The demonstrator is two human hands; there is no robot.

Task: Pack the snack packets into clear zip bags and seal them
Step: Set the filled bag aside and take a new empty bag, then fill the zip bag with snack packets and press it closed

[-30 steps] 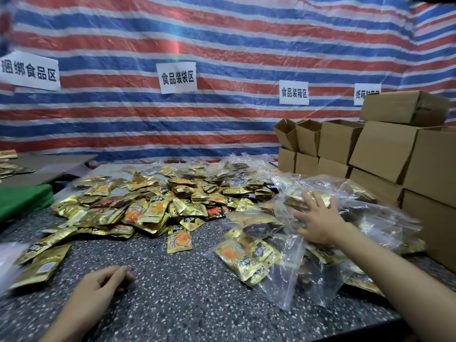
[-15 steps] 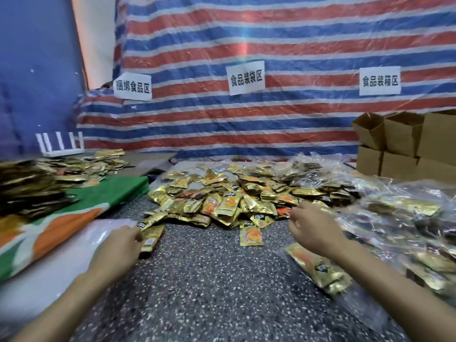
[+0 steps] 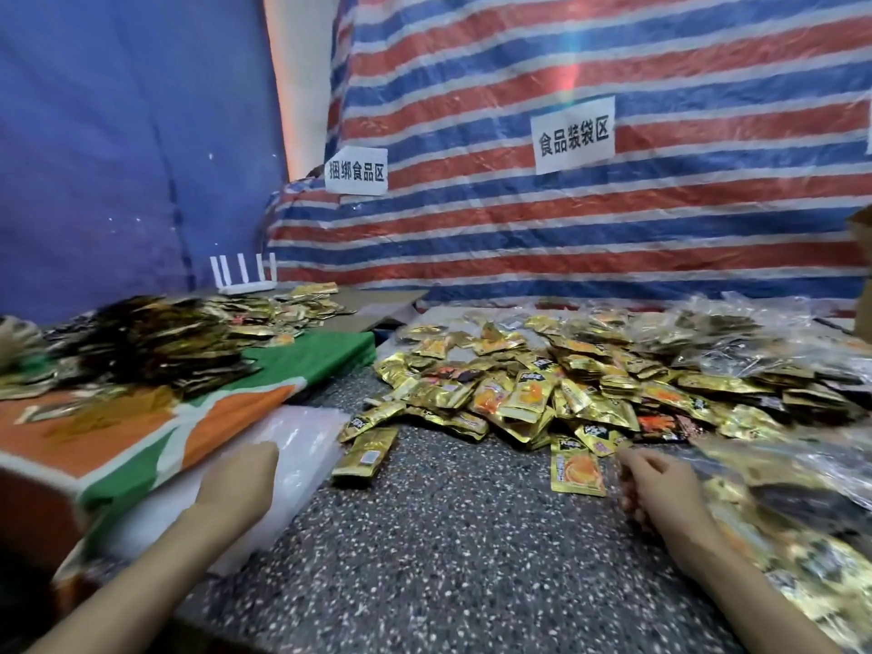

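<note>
Heap of gold snack packets (image 3: pixel 557 384) lies beyond and between both hands; filled zip bags (image 3: pixel 778 502) beside the right hand (image 3: pixel 660 483), which is loosely curled, empty. Left hand (image 3: pixel 240 479) rests, fingers curled, on the stack of empty clear zip bags (image 3: pixel 302 446); actual grip cannot be told. Step looks like fetching a fresh bag: next, peel off one and open its mouth.

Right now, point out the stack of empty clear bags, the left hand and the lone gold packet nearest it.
stack of empty clear bags (image 3: pixel 302 446): head view, bare top sheet.
left hand (image 3: pixel 240 479): head view, back of hand.
lone gold packet (image 3: pixel 365 453): head view, middle.
</note>
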